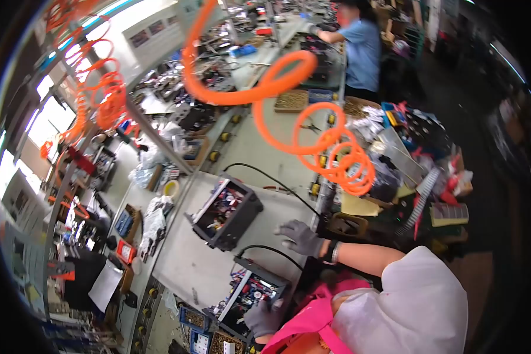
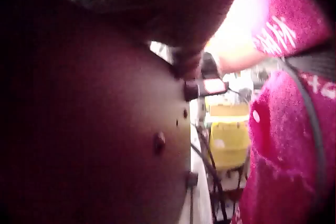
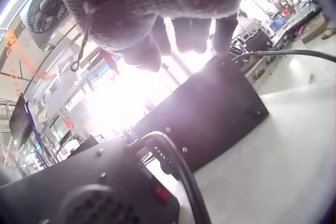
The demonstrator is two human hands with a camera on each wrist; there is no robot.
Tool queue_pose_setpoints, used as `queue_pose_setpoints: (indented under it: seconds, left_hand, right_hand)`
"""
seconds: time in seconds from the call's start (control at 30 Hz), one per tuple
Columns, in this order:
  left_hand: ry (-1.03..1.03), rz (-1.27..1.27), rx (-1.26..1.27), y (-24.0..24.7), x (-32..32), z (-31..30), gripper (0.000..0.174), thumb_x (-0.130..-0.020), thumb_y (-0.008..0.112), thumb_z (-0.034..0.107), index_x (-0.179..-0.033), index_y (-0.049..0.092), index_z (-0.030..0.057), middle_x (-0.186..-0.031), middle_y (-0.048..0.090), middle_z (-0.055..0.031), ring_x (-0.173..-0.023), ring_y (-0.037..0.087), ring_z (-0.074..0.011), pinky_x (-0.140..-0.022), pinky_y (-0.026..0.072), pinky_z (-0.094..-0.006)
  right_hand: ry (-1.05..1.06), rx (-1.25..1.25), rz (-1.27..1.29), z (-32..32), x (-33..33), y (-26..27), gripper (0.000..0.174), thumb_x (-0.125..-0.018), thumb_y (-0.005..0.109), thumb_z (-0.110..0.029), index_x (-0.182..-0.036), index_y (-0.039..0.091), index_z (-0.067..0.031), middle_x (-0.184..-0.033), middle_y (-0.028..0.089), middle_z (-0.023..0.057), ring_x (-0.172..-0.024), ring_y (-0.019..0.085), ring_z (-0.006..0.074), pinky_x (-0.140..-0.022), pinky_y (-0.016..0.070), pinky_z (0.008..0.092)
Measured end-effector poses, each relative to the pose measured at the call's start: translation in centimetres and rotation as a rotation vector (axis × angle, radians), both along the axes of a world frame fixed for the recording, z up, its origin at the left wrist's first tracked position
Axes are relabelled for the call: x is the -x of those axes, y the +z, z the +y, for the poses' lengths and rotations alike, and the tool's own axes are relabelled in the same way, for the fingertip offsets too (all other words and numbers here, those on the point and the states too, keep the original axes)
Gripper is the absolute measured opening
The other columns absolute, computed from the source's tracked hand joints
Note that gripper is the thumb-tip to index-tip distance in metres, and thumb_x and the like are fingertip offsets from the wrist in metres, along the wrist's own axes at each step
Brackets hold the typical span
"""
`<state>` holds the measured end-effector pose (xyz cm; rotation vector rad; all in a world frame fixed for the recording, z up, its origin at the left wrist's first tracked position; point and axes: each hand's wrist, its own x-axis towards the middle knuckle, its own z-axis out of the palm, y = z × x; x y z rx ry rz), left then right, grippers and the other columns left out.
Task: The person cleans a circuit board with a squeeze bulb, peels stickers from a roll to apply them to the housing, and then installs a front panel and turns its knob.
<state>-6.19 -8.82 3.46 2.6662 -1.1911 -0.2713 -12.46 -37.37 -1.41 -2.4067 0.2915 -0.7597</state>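
Two dark metal cases with open sides show wiring and parts inside. My left gloved hand [image 1: 262, 318] lies against the lower end of the near case [image 1: 237, 315], its fingers partly hidden; a dark panel [image 2: 121, 129] of a case fills much of the left wrist view. My right gloved hand [image 1: 302, 237], fingers spread and holding nothing, is to the right of the far case [image 1: 246, 219]. In the right wrist view those fingers [image 3: 144, 56] hang at the upper edge of the far case [image 3: 210, 113]. A black cable [image 3: 184, 174] arches from the near case.
Both cases stand on a pale work surface [image 1: 177, 253]. Trays of small screws [image 1: 224, 342] sit by the near case. Orange coiled hoses [image 1: 283, 76] hang overhead. Another person [image 1: 360, 53] works farther along the line. Clutter [image 1: 407, 159] piles up at the right.
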Motion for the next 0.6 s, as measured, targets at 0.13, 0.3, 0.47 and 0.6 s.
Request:
queue_pose_setpoints:
  seconds: [0.13,0.3,0.47,0.6]
  left_hand:
    - [-0.053,0.017,0.014,0.9,-0.3,1.1,0.039,-0.07,0.07,0.047,-0.073,0.058,0.0092,-0.07,0.059,-0.0129,-0.062,0.058,-0.0354,-0.055,0.0435,-0.0468]
    - [-0.09,0.003,-0.214,1.9,0.0,-0.2,0.034,-0.074,0.069,0.04,-0.084,0.062,0.0082,-0.079,0.063,-0.0144,-0.073,0.064,-0.0334,-0.061,0.0485,-0.0435]
    - [0.003,0.146,-0.407,5.9,0.4,-2.4,0.045,-0.081,0.059,0.052,-0.097,0.066,0.011,-0.091,0.065,-0.0172,-0.086,0.062,-0.0357,-0.076,0.0477,-0.0442]
    - [0.208,0.241,-0.345,5.9,0.6,-2.2,0.042,-0.082,0.061,0.045,-0.102,0.063,0.0078,-0.096,0.066,-0.0176,-0.092,0.061,-0.0351,-0.08,0.0466,-0.0418]
  right_hand:
    - [-0.081,0.008,-0.002,-0.7,13.4,1.8,0.022,-0.08,0.061,-0.016,-0.102,0.061,-0.0099,-0.094,0.061,0.0089,-0.091,0.057,0.0275,-0.082,0.0459,0.0388]
    - [-0.788,-0.052,-0.058,-5.7,26.5,0.7,0.017,-0.08,0.059,-0.007,-0.096,0.06,-0.0064,-0.088,0.06,0.0119,-0.083,0.059,0.0301,-0.076,0.0474,0.0393]
    - [-1.2,0.011,0.107,-14.0,34.7,-0.5,0.028,-0.072,0.064,-0.01,-0.099,0.059,-0.0077,-0.095,0.059,0.0138,-0.086,0.059,0.0324,-0.078,0.0473,0.0397]
    - [-1.28,0.061,0.421,-21.3,37.0,-1.9,0.046,-0.068,0.07,-0.017,-0.111,0.054,-0.0117,-0.107,0.056,0.0137,-0.094,0.058,0.0333,-0.08,0.0476,0.0414]
